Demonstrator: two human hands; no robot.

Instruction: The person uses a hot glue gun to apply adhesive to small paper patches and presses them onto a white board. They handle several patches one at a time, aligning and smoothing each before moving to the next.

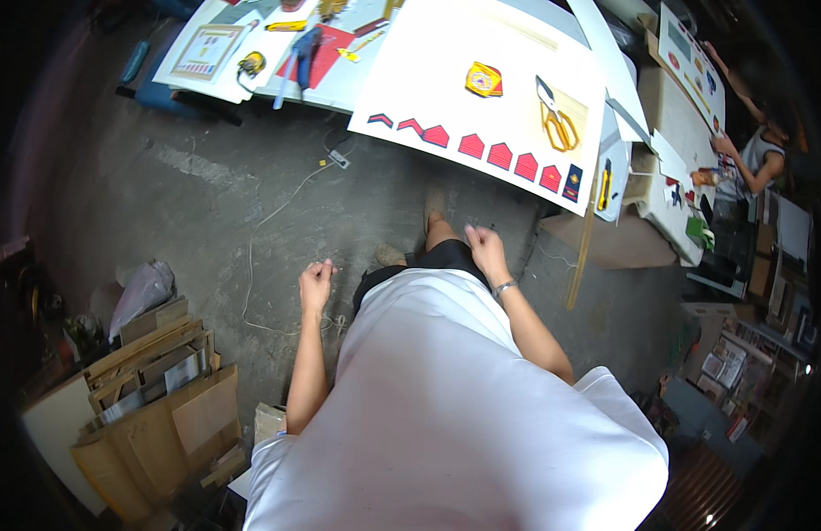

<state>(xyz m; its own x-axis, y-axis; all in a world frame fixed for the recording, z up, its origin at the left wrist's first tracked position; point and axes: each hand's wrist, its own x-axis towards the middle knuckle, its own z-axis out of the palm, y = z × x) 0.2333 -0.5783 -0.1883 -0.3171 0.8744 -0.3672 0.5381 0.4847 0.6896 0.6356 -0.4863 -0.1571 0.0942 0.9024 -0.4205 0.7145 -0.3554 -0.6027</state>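
Observation:
My left hand (316, 285) hangs over the concrete floor with its fingers curled in and thumb against them; I see nothing in it. Beside my leg, my right hand (487, 255) is loosely closed too, a metal band (504, 288) on its wrist. Neither touches anything. Ahead is a large white board (410, 88) on a table. Along its near edge runs a row of red chevron and pentagon badges (471, 145). A yellow emblem patch (484, 80) and orange-handled scissors (556, 119) lie on the board, and a dark blue strip (572, 183) sits at its corner.
A yellow cutter (605, 184) and a long wooden stick (581, 265) are right of the board. A tape measure (251, 63) lies at the left. A cable (278, 199) crosses the floor. Wooden panels (154, 389) lean at lower left. Another person (764, 155) works at a right-hand table.

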